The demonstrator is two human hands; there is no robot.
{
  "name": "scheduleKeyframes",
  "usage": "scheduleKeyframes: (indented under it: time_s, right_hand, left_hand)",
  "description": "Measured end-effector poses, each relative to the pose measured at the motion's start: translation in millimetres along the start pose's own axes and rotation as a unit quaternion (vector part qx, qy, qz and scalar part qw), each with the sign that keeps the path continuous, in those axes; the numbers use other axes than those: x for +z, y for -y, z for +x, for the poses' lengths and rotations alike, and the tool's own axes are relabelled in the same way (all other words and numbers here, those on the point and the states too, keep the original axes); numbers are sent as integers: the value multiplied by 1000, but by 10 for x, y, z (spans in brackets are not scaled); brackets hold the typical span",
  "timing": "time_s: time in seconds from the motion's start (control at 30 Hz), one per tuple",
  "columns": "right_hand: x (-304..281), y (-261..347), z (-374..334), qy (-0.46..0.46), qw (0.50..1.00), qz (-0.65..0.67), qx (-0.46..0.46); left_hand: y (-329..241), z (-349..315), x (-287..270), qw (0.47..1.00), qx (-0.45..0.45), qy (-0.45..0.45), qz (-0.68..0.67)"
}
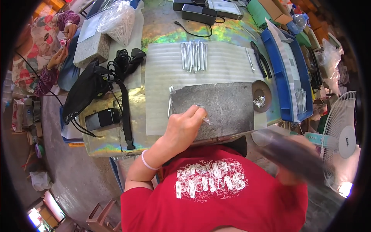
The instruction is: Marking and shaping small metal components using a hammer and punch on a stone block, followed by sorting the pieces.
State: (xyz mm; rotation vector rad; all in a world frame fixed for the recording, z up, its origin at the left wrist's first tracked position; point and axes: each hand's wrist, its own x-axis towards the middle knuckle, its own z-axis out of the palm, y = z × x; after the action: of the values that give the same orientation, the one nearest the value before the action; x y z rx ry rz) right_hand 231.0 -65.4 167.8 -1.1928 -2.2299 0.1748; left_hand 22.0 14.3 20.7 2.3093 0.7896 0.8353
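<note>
A dark grey stone slab (216, 102) lies in front of me on white foam sheeting. My left hand (185, 125) rests over the slab, its fingers pinched on a small shiny silver piece (208, 121); most of that piece is hidden. Off the slab's right side, my right hand (291, 176) is smeared by motion and grips a long, thick, dark tool (290, 152), too blurred to name exactly. Beyond the slab, several thin silver rods (194, 57) lie side by side. A round brown dish (257, 86) with small shiny pieces (260, 101) sits at the slab's right.
Dark-handled pliers (261, 62) lie near a blue tray (288, 77) on the right. A fan (344, 137) stands at far right. Left are a black bag (87, 91), a strap, a black device (102, 119) and a stone block (92, 50). Another person (40, 50) sits far left.
</note>
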Motion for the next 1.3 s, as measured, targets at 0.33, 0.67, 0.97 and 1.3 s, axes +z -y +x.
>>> scheduleKeyframes:
  time_s: [0.33, 0.67, 0.97, 1.3]
  right_hand:
    - [-28, -92, -18, 46, 992, 67, 101]
    - [941, -786, -543, 70, 972, -46, 217]
    - [712, -1567, -237, 35, 955, -32, 294]
    - [1020, -3049, -47, 105, 911, -184, 353]
  left_hand:
    - [-9, 14, -52, 998, -24, 39, 43]
    - [-133, 113, -421, 664, -243, -77, -703]
    - [-41, 169, -360, 654, -279, -99, -696]
    - [-19, 213, -385, 744, -310, -94, -584]
